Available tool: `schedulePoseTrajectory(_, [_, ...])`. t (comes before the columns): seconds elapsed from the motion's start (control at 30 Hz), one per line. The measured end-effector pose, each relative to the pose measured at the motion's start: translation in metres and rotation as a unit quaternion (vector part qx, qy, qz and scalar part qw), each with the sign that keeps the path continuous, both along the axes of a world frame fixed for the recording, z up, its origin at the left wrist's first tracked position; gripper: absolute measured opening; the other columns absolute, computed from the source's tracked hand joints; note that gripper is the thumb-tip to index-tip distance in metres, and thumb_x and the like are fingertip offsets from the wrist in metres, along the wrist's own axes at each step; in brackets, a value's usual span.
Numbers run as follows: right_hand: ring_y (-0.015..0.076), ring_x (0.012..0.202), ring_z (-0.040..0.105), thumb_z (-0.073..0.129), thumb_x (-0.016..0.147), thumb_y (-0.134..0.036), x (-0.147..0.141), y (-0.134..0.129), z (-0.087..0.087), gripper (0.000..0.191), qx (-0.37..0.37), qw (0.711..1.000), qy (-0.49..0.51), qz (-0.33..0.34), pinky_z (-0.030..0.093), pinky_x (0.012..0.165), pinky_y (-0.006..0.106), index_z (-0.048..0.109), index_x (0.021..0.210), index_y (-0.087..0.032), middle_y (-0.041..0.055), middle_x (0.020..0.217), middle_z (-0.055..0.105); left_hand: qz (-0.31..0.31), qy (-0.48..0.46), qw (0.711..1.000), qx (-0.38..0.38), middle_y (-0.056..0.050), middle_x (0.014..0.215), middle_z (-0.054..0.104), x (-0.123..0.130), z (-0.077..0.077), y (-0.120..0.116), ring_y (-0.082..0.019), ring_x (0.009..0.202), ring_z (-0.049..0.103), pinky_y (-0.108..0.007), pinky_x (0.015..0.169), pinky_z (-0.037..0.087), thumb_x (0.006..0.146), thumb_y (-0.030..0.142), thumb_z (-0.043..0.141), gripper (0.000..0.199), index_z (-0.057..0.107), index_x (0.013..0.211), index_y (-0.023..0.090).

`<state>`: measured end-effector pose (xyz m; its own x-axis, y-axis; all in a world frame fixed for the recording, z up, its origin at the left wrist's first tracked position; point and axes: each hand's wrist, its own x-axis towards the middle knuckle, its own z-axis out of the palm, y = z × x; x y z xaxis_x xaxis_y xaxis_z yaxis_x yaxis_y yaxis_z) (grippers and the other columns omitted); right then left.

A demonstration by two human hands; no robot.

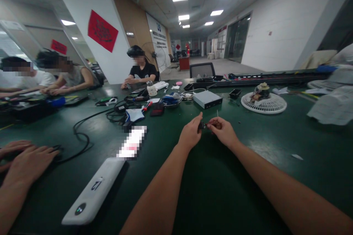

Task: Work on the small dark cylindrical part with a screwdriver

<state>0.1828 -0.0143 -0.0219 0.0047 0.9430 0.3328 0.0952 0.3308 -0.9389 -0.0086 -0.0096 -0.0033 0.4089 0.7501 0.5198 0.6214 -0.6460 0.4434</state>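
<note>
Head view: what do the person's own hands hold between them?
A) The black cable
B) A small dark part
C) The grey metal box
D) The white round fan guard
B: the left hand and right hand meet above the dark green table, with the small dark part pinched between them.

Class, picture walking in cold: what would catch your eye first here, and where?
The left hand and right hand come first, bottom centre, pinching a small dark part above the green workbench. To their right lies a round white fan grille, and high on the left a red banner hangs on a white pillar.
</note>
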Motion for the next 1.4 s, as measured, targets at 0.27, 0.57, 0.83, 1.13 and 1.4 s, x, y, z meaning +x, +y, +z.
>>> schedulePoseTrajectory(0.27, [0.0162, 0.065, 0.063, 0.07, 0.087, -0.033, 0.002, -0.012, 0.004, 0.016, 0.046, 0.98, -0.192, 0.021, 0.049, 0.066, 0.03, 0.076, 0.093, -0.02, 0.0003, 0.078, 0.075, -0.052, 0.045, 0.997, -0.023, -0.014, 0.159, 0.054, 0.003, -0.004, -0.007, -0.024, 0.145, 0.055, -0.042, 0.125, 0.045, 0.085, 0.001, 0.052, 0.084, 0.034, 0.165, 0.018])
schedulePoseTrajectory(0.57, [0.0215, 0.08, 0.072, 0.055, 0.095, -0.02, 0.005, -0.027, 0.013, 0.04, 0.069, 0.934, -0.346, 0.053, 0.053, 0.079, 0.034, 0.077, 0.127, -0.026, 0.005, 0.097, 0.081, 0.035, 0.06, 0.997, -0.019, -0.02, 0.155, 0.057, 0.001, -0.006, -0.009, -0.028, 0.142, 0.058, -0.041, 0.124, 0.044, 0.088, 0.009, 0.058, 0.054, 0.062, 0.141, 0.008])
schedulePoseTrajectory(0.83, [0.0281, 0.124, 0.066, 0.052, 0.096, -0.015, 0.002, -0.029, 0.014, 0.055, 0.112, 0.892, -0.432, 0.072, 0.048, 0.107, 0.039, 0.063, 0.149, -0.025, 0.0121, 0.13, 0.074, 0.073, 0.122, 0.99, 0.012, -0.01, 0.118, 0.075, 0.001, 0.003, -0.019, -0.025, 0.112, 0.07, -0.04, 0.104, 0.053, 0.092, 0.012, 0.054, 0.038, 0.063, 0.128, 0.021])
schedulePoseTrajectory(1.13, [0.0275, 0.118, 0.069, 0.052, 0.095, -0.013, 0.003, -0.028, 0.017, 0.046, 0.111, 0.889, -0.433, 0.098, 0.048, 0.105, 0.039, 0.075, 0.132, -0.027, 0.007, 0.126, 0.077, 0.187, 0.213, 0.957, -0.067, -0.012, 0.102, 0.078, 0.007, 0.007, -0.024, -0.031, 0.095, 0.076, -0.04, 0.08, 0.057, 0.095, 0.028, 0.055, 0.022, 0.069, 0.113, 0.026])
schedulePoseTrajectory(1.4, [0.0236, 0.097, 0.072, 0.054, 0.095, -0.015, 0.006, -0.032, 0.021, 0.032, 0.086, 0.918, -0.37, 0.113, 0.052, 0.092, 0.037, 0.079, 0.114, -0.022, 0.0067, 0.109, 0.079, 0.176, 0.263, 0.948, -0.034, -0.012, 0.097, 0.079, 0.014, 0.011, -0.03, -0.031, 0.092, 0.077, -0.039, 0.08, 0.058, 0.098, 0.031, 0.05, 0.026, 0.076, 0.101, 0.025])
